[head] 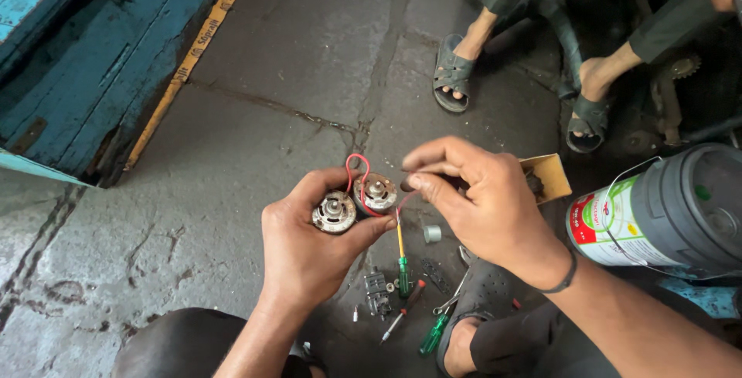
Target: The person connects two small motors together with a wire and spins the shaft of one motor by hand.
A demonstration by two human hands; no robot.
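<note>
The left hand (309, 243) is clamped around two small DC motors (354, 202), side by side, their long axes and shafts pointing up toward the camera. The right hand (483, 200), just right of it, pinches a red wire (360, 181) looping off the motors. Below the hands, screwdrivers (403, 266) lie on the stone floor (232, 154); a grey oil can (672, 208) stands farther right.
</note>
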